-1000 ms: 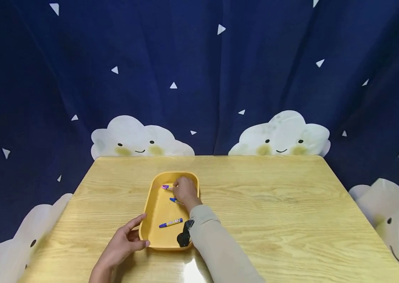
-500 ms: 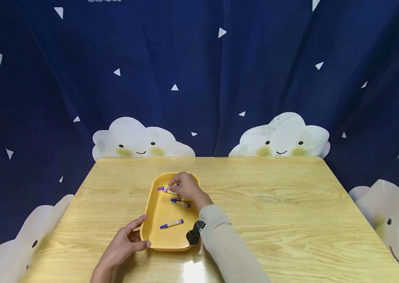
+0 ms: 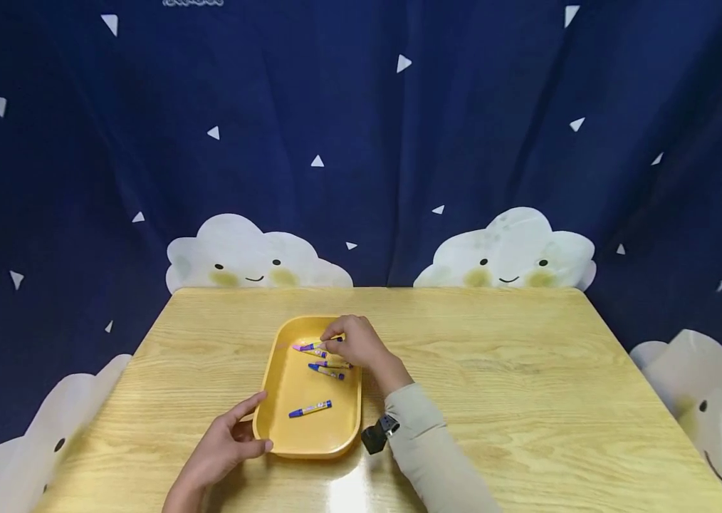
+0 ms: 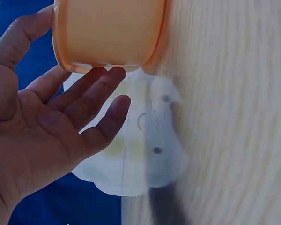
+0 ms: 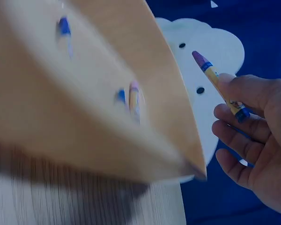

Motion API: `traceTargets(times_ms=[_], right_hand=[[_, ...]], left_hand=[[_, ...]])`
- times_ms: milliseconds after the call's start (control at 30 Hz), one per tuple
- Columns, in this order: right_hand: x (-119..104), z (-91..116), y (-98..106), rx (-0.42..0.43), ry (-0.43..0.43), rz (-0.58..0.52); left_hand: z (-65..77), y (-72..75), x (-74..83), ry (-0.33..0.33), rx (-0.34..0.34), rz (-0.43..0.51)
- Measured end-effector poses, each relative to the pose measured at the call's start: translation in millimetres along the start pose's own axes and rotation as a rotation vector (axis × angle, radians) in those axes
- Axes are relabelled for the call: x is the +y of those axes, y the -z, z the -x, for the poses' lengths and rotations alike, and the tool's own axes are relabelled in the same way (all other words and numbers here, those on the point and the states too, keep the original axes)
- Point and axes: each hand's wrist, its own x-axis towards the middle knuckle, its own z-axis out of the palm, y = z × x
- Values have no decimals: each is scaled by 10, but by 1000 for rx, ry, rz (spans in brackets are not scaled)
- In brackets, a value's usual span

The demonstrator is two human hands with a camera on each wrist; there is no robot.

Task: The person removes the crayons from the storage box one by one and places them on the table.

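We see the left hand (image 3: 220, 445), loosely spread, touching the near left corner of the yellow tray (image 3: 303, 434), where four crayons (image 3: 310, 409) lie; over the tray's far right part, the right hand (image 3: 364, 345), half open, pinches a purple crayon (image 5: 210, 72).

A cloud-print curtain (image 3: 361, 114) behind the table (image 3: 495, 399) marks a screened-off indoor spot.

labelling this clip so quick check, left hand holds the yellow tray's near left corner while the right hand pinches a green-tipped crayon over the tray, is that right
Not quite: the crayon is purple-tipped, not green-tipped, as the right wrist view shows. The rest stands: the right hand pinches it over the yellow tray, and the left hand holds the near left corner.
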Motion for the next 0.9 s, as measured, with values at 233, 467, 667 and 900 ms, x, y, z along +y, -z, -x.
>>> traceTargets(times_ms=[233, 467, 667, 900], right_hand=[[139, 139, 168, 58, 11, -27], [313, 270, 280, 106, -25, -70], [476, 349, 400, 164, -89, -92], [645, 441, 447, 169, -189, -120]], left_hand=[[6, 15, 12, 2, 17, -10], [28, 11, -3, 11, 4, 15], [17, 4, -9, -5, 8, 4], [14, 6, -30, -16, -2, 33]])
